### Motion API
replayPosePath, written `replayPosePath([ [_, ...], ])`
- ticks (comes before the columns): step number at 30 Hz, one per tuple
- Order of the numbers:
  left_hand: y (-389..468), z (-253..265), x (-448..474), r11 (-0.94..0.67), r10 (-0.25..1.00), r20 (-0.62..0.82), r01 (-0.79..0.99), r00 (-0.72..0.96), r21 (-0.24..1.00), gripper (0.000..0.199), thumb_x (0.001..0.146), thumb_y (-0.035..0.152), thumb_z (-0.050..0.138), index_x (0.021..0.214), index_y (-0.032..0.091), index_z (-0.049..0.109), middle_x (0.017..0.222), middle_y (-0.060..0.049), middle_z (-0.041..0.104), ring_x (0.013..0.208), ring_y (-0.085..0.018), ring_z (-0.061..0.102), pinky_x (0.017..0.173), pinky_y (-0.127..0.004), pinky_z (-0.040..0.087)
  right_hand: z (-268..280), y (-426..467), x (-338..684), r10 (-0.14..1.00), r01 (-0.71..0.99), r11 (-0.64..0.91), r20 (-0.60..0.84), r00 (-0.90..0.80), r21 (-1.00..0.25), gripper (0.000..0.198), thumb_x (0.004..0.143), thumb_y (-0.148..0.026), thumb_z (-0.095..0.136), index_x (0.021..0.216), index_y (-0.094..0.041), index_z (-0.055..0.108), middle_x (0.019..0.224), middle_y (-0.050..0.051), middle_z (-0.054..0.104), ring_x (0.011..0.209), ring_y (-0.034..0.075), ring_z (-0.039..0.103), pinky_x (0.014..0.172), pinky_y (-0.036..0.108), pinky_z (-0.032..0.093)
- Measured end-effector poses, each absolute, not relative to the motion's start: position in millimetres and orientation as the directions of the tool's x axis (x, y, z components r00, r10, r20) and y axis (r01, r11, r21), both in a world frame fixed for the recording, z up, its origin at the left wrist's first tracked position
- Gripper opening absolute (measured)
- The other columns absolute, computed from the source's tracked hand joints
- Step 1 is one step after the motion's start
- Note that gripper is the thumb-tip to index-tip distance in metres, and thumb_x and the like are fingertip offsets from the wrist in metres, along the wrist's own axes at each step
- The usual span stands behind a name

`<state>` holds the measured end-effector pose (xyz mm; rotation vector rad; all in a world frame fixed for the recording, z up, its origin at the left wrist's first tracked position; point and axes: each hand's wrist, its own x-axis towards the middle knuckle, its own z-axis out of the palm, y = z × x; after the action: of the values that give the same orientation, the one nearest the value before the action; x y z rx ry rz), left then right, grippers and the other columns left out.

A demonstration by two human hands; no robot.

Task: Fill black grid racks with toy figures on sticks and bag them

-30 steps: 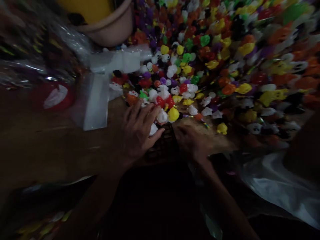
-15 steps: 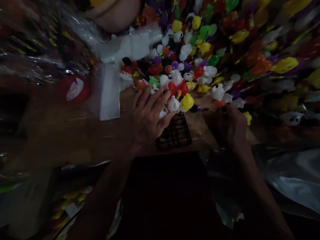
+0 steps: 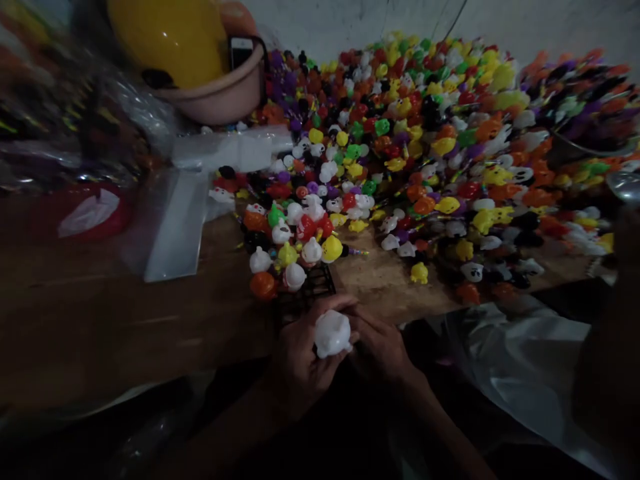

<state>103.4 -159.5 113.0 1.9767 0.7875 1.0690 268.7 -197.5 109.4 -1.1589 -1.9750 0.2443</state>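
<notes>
One glossy white rounded plastic figure (image 3: 333,333) is in hand right now, just below the middle of the view, so I'll call that the clock centre. The left hand (image 3: 303,353) has it properly grasped, fingers curled round it. The right hand (image 3: 383,343) comes in at 3 o'clock, fingers bent and close up against the figure's side; honestly can't tell whether it's gripping anything, since the fingertips are hidden.

At 11 o'clock, just past the left hand, there's a black plastic grid rack (image 3: 310,287) lying on the brown wooden tabletop (image 3: 225,333). Packed together at its far side are some small figures, including a round orange plastic one (image 3: 263,287) at 10 and a round yellow plastic one (image 3: 331,249) at 12. One small yellow plastic figure (image 3: 419,273) sits on bare wood around 2, near a huge multicoloured heap of plastic figures (image 3: 425,147) filling 12 to 2. Flat clear plastic bags (image 3: 173,230) lie at 10, and a pale pink plastic tub (image 3: 220,100) sits way off at 11.
</notes>
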Motion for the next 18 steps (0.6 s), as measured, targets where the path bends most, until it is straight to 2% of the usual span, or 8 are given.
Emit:
replayPosePath([
  [2,-155,105,101,-0.478,0.825,0.377,0.166,0.421,0.862,0.033,0.09,0.016,0.062,0.123,0.022,0.06,0.113,-0.005,0.077,0.099,-0.016,0.075,0.084,-0.022,0.061,104,-192,285,0.862,0.687,0.466,0.46,-0.212,-0.558,0.018,0.1,-0.028,0.053,0.107,-0.021,0.069,0.094,0.007,0.075,0.082,0.017,0.072,0.066,0.025,0.057],
  [4,-148,97,101,-0.459,0.851,0.377,0.169,0.364,0.872,0.028,0.089,0.016,0.062,0.116,0.023,0.063,0.099,-0.001,0.078,0.084,-0.014,0.075,0.073,-0.019,0.06,99,-177,308,0.899,0.762,0.327,0.432,-0.069,-0.559,0.017,0.099,-0.027,0.055,0.098,-0.021,0.071,0.085,0.005,0.073,0.071,0.015,0.069,0.061,0.024,0.053],
  [6,-141,86,105,-0.48,0.842,0.407,0.149,0.353,0.864,0.025,0.089,0.019,0.061,0.113,0.023,0.065,0.09,-0.001,0.077,0.073,-0.013,0.073,0.066,-0.019,0.059,96,-150,331,0.869,0.837,0.207,0.488,0.081,-0.507,0.019,0.099,-0.025,0.054,0.095,-0.02,0.071,0.081,0.005,0.072,0.066,0.015,0.065,0.061,0.026,0.05],
  [8,-135,74,111,-0.539,0.797,0.45,0.141,0.403,0.83,0.024,0.091,0.024,0.06,0.114,0.023,0.066,0.092,-0.003,0.077,0.077,-0.016,0.074,0.07,-0.022,0.061,96,-114,349,0.821,0.892,0.152,0.557,0.126,-0.426,0.02,0.097,-0.024,0.052,0.098,-0.018,0.072,0.086,0.007,0.072,0.07,0.018,0.065,0.065,0.029,0.05],
  [11,-129,53,118,-0.609,0.738,0.485,0.155,0.47,0.778,0.032,0.091,0.035,0.065,0.12,0.023,0.066,0.102,-0.006,0.078,0.088,-0.02,0.076,0.081,-0.028,0.063,102,-54,366,0.785,0.95,0.144,0.617,0.062,-0.278,0.028,0.096,-0.018,0.046,0.105,-0.018,0.072,0.098,0.011,0.071,0.087,0.023,0.064,0.076,0.034,0.051],
  [13,-127,41,118,-0.57,0.767,0.437,0.187,0.469,0.8,0.038,0.092,0.036,0.064,0.127,0.024,0.063,0.105,-0.006,0.078,0.089,-0.02,0.076,0.082,-0.028,0.063,107,-15,375,0.79,0.972,0.162,0.613,-0.024,-0.171,0.035,0.093,-0.011,0.042,0.109,-0.019,0.072,0.109,0.012,0.07,0.098,0.025,0.061,0.084,0.037,0.05],
  [16,-124,27,115,-0.511,0.814,0.37,0.248,0.448,0.823,0.035,0.092,0.027,0.059,0.127,0.023,0.063,0.108,-0.006,0.077,0.094,-0.02,0.076,0.084,-0.027,0.063,111,37,388,0.863,0.975,0.215,0.478,-0.16,-0.063,0.038,0.083,-0.003,0.046,0.103,-0.019,0.074,0.119,0.013,0.067,0.106,0.027,0.057,0.083,0.035,0.047],
  [18,-122,21,113,-0.561,0.78,0.408,0.241,0.475,0.792,0.032,0.092,0.022,0.055,0.123,0.02,0.066,0.11,-0.009,0.077,0.1,-0.021,0.075,0.087,-0.028,0.063,109,62,396,0.914,0.974,0.222,0.356,-0.195,-0.038,0.034,0.078,-0.003,0.051,0.096,-0.018,0.076,0.117,0.015,0.066,0.105,0.028,0.056,0.076,0.034,0.045],
])
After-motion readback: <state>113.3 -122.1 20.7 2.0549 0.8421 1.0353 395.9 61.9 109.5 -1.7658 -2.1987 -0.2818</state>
